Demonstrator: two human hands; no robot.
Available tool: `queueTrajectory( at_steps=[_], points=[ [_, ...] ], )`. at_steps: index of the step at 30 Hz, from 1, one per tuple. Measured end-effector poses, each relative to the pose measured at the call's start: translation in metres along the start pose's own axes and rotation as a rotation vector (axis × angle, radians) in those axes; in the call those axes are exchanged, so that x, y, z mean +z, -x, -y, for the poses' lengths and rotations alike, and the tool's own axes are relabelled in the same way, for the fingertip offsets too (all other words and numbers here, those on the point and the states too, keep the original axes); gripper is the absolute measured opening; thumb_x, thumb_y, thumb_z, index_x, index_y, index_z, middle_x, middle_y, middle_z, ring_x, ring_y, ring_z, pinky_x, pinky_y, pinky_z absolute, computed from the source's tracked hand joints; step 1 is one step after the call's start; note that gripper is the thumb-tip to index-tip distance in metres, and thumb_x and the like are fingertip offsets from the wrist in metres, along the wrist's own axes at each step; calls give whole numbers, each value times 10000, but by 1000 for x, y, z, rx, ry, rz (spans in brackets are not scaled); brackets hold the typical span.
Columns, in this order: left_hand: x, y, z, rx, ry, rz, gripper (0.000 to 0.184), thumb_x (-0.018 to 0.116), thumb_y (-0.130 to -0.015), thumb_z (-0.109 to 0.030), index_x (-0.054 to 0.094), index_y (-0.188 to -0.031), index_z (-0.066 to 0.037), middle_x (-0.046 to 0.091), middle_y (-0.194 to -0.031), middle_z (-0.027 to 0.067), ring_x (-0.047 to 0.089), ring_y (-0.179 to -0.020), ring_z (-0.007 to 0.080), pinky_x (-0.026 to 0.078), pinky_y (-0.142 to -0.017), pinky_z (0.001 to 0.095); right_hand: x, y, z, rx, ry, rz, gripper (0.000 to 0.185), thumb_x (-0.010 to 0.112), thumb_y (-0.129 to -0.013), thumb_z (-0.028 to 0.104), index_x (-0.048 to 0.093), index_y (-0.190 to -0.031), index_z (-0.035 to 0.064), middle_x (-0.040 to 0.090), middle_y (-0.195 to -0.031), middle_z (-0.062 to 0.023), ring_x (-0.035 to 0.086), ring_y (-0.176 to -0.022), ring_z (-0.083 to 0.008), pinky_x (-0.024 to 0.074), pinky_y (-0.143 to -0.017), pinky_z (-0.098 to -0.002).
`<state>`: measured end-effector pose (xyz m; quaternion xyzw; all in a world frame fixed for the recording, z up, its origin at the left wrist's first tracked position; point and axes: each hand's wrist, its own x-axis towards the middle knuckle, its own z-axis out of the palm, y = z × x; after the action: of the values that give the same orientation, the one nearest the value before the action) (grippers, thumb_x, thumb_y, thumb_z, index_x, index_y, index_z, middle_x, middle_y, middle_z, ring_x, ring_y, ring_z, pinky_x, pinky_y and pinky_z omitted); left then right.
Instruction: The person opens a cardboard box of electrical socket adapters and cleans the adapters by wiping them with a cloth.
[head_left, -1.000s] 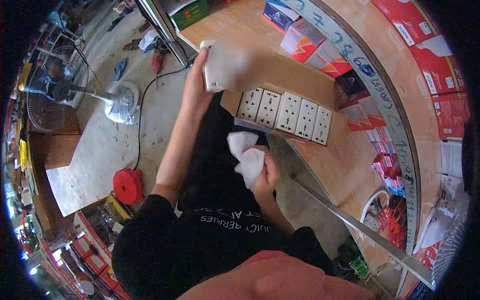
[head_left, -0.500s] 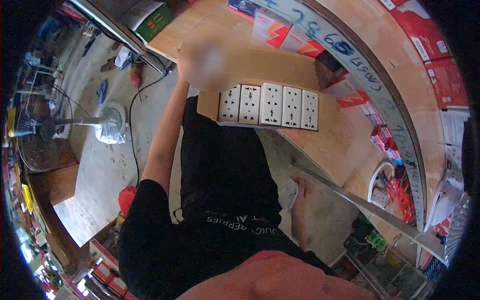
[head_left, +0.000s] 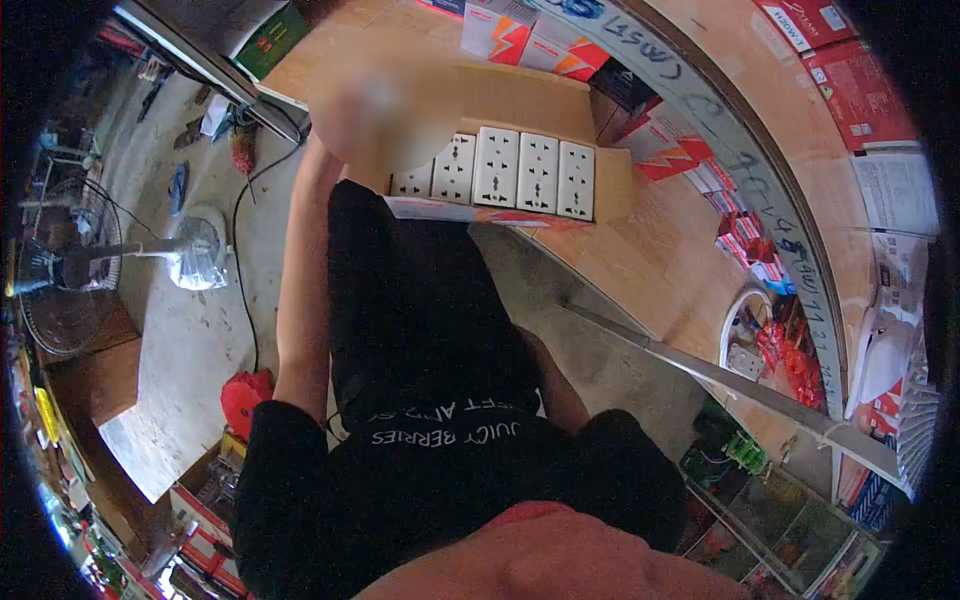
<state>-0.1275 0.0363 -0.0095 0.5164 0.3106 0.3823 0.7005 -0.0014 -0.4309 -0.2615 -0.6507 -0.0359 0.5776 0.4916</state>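
An open cardboard box sits at the edge of the wood-patterned surface, with its flaps raised. Several white multi-socket outlets stand side by side in it. My left hand is at the box's left end, over the leftmost outlets. A blur covers its fingers and whatever they may hold, so its grip is hidden. My right forearm hangs beside my black trousers. The right hand itself is out of sight behind my leg.
Red-and-white boxes line the back of the wood-patterned surface. A metal rail runs along its right side. On the left stands a fan, and a black cable lies on the floor.
My right hand, which hung lower right with something pale in it, has swung inward out of sight. The view has shifted, so the box appears further left. My left hand stays at the box.
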Motion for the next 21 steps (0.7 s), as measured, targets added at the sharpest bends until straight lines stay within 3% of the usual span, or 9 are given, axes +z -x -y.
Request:
queueTrajectory(
  at_steps=[4, 6, 7, 15, 21],
  points=[
    [43, 68, -25, 185, -321, 99, 606, 682, -815, -246, 448, -1337, -44, 513, -1270, 98, 495, -1145, 228, 353, -1007, 340, -1, -14, -6, 94, -102, 101, 402, 583, -866, 366, 626, -1070, 23, 636, -1037, -177, 611, -934, -294, 455, -852, -398],
    [50, 76, -28, 20, -223, 143, 669, 703, -781, -186, 403, -1355, -19, 527, -1257, 110, 499, -1146, 214, 369, -996, 323, 2, -18, -4, 110, -71, 120, 399, 584, -866, 365, 626, -1068, 24, 636, -1034, -176, 611, -933, -294, 455, -851, -397],
    [46, 76, -25, -83, -249, 29, 658, 716, -757, -166, 421, -1317, 16, 552, -1214, 116, 530, -1102, 212, 389, -975, 323, 3, -19, -5, 116, -50, 126, 398, 584, -866, 365, 627, -1067, 24, 636, -1032, -176, 611, -933, -293, 455, -851, -397],
    [44, 74, -16, -126, -222, -40, 538, 678, -770, -154, 473, -1226, 43, 592, -1120, 132, 560, -1039, 211, 419, -925, 318, 9, -10, -11, 126, 124, 126, 388, 585, -866, 362, 630, -1057, 27, 637, -1020, -173, 611, -931, -290, 455, -849, -393],
    [48, 72, -26, -157, -320, -40, 504, 659, -772, -59, 476, -1231, 38, 590, -1135, 122, 569, -1006, 203, 436, -906, 328, -3, 17, 8, 71, 506, -62, 381, 586, -866, 360, 633, -1049, 28, 638, -1011, -171, 610, -929, -287, 455, -847, -390]
  ],
)
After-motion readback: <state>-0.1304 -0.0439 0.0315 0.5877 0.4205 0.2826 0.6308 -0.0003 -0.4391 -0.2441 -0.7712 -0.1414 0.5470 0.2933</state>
